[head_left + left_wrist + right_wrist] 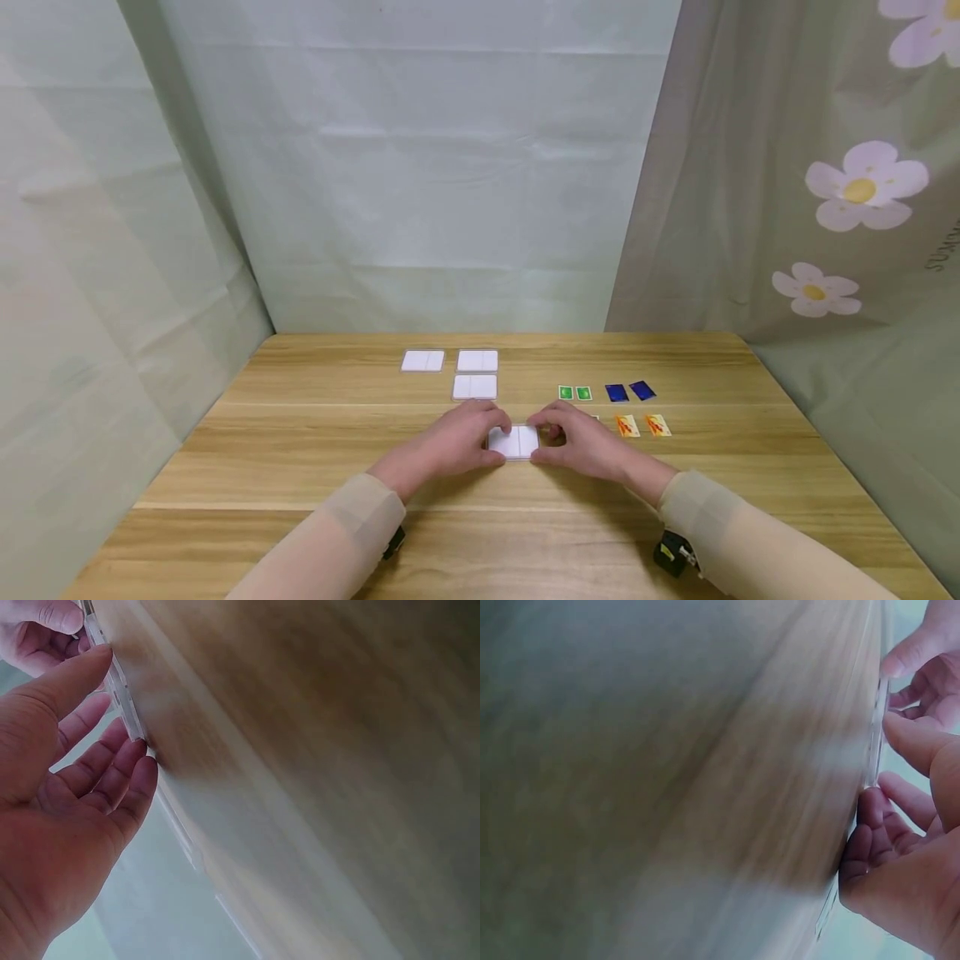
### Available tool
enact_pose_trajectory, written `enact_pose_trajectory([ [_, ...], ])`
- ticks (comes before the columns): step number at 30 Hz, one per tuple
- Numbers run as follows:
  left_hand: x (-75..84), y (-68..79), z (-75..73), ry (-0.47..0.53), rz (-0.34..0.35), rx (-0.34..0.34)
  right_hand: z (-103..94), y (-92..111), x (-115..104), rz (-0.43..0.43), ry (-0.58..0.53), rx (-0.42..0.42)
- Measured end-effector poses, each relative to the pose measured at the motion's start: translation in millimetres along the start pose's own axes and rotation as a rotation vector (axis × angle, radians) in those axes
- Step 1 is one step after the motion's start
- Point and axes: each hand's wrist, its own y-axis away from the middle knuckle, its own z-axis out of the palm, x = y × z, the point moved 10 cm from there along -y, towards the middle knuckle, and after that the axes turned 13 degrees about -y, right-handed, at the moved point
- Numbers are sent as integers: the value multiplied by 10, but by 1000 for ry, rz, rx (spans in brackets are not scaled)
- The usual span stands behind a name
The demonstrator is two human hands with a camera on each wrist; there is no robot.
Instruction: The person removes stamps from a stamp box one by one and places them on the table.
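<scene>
A flat clear-edged case (pixel 513 442) with two white panels side by side lies at the middle of the table, in front of the person. My left hand (pixel 467 439) pinches its left end, thumb at the near corner and fingers at the far one. At the opposite end, my right hand (pixel 583 443) grips it the same way. The left wrist view shows the case's clear edge (pixel 124 694) from the side, between thumb and fingers. From the right wrist, the clear edge (pixel 875 742) appears as a thin strip, with both hands along it.
Three similar white-panelled cases (pixel 475 387) lie beyond my left hand. To the right are two green cards (pixel 566 392), two dark blue cards (pixel 617 392) and two orange-yellow cards (pixel 627 426). Another small card is mostly hidden behind my right hand. Curtains surround the wooden table (pixel 300 467).
</scene>
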Motion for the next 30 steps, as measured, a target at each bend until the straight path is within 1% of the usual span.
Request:
enact_pose_trajectory([
  [10, -16, 82, -26, -15, 16, 19, 54, -19, -63, -18, 7, -21],
  [15, -47, 120, -12, -18, 10, 12, 76, -55, -99, -21, 21, -21],
  [18, -78, 146, -6, -14, 6, 10, 111, -84, -142, -47, 41, -23],
  [22, -133, 187, -9, -9, 6, 19, 165, -129, -205, -78, 107, -13],
  [26, -198, 239, -12, -5, 5, 30, 218, -172, -273, -93, 205, -2],
  [30, -255, 298, -19, -10, 6, 44, 268, -208, -360, -114, 253, -2],
])
